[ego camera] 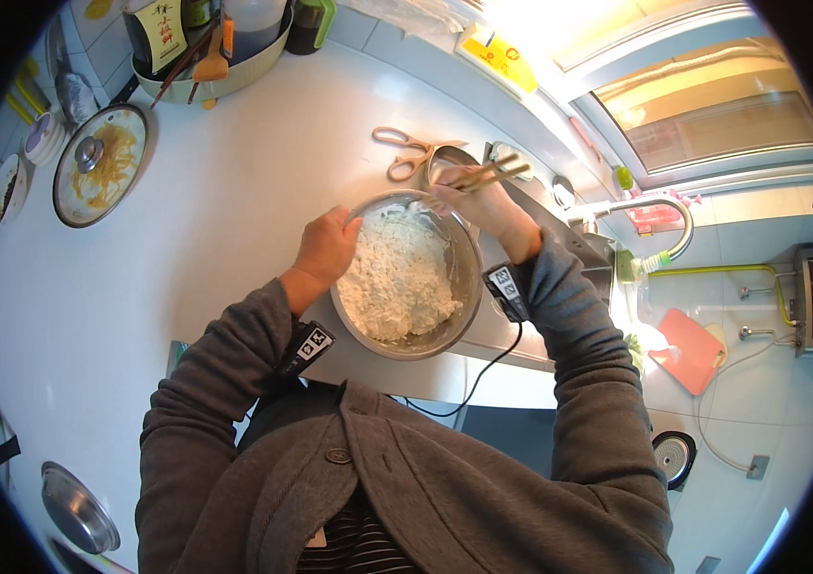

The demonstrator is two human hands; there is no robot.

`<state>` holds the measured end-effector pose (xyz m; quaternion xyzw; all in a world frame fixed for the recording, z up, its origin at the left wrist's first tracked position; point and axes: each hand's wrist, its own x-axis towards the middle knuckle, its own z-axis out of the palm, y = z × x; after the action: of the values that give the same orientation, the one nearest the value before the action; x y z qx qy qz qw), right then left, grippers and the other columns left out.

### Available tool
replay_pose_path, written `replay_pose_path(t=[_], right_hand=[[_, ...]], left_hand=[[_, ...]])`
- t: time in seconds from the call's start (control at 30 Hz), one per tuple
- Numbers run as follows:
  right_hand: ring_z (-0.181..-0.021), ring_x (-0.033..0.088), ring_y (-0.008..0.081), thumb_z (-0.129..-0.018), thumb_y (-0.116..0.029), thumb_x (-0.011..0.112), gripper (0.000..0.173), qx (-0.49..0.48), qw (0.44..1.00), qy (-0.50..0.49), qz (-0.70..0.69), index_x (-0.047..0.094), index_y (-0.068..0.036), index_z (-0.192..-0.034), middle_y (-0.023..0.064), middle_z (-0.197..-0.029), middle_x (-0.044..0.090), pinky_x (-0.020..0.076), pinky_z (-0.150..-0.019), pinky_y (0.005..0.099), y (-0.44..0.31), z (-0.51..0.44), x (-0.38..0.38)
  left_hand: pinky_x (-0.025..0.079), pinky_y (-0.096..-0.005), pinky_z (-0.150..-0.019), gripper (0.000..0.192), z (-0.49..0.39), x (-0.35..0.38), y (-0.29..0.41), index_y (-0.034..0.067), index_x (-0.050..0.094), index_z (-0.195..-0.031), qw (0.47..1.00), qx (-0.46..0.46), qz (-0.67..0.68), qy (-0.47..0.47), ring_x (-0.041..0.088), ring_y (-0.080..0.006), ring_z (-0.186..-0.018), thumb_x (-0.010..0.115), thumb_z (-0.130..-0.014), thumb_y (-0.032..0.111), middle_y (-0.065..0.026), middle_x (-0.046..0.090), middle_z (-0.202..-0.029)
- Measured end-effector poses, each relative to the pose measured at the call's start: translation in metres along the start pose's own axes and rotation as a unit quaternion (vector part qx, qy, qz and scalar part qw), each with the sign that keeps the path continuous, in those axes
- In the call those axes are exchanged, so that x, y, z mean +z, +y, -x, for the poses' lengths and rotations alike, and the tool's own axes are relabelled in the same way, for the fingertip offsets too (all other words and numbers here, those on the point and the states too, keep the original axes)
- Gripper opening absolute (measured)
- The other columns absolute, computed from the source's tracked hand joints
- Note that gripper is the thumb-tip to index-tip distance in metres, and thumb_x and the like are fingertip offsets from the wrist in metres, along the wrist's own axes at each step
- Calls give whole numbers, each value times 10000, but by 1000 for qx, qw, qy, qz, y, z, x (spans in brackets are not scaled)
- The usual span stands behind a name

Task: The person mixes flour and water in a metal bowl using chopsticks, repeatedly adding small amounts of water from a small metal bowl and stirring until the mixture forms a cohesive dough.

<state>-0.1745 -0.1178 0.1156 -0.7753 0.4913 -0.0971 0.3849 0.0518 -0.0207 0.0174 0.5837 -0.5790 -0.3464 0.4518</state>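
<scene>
A round stainless steel bowl [477, 287] stands on the white countertop in front of me, holding a lumpy, pale flour mixture [398, 280]. My left hand [326, 244] grips the bowl's left rim, with the thumb at its upper edge. Over the upper right rim, my right hand [475, 194] is closed around wooden chopsticks [498, 172], whose back ends stick out to the right. Their lower ends are hidden by the hand. Beyond the bowl lie scissors with pinkish handles [406, 152], beside a small metal bowl [442, 156] partly hidden behind my right hand.
At the left sits a glass-lidded dish [100, 165]. A tray [234, 86] of bottles and utensils stands at the back left. To the right are the sink's faucet [683, 215] and a pink cutting board [690, 351]. A black cable [478, 391] hangs from my right wrist device.
</scene>
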Motion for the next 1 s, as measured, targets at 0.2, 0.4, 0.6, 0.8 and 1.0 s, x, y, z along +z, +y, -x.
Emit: replay_pose_path(t=[0.2,0.4,0.6,0.8,1.0], right_hand=[[-656,620,120,-875,-96,578,120,2,1000,6,13,597,5,-812,65,-721,628,506,-576,236,1,43,-20],[-630,592,125,-854,-132,589,148,-27,998,46,20,632,-4,-794,52,-674,628,477,-581,258,-3,35,-9],[-644,608,120,-867,-97,581,124,22,999,43,10,598,5,-797,65,-711,635,497,-585,241,-4,43,-21],[-675,618,110,-876,-118,575,130,-3,995,18,101,615,0,-840,64,-750,646,497,-609,242,-10,51,-15],[-684,615,111,-873,-95,576,113,-34,996,31,80,630,5,-873,64,-751,645,499,-621,241,11,56,-11]], left_hand=[[444,-413,-614,242,0,-2,-1,-17,504,-759,1000,-12,8,-2,542,-372,-654,570,-852,196,-219,548,-694],[457,-446,-643,222,-2,-5,2,-6,517,-778,999,-27,-13,-38,567,-418,-730,568,-848,198,-226,582,-735],[440,-385,-582,262,-3,-3,-1,-23,487,-745,1000,-20,0,-21,525,-342,-600,575,-856,197,-212,528,-663],[435,-384,-580,254,-4,0,-5,-22,493,-751,1000,11,0,-13,520,-337,-596,570,-857,196,-207,531,-664],[417,-370,-559,284,-7,-1,-6,-25,486,-712,1000,2,14,-5,489,-294,-558,581,-850,206,-192,514,-635]])
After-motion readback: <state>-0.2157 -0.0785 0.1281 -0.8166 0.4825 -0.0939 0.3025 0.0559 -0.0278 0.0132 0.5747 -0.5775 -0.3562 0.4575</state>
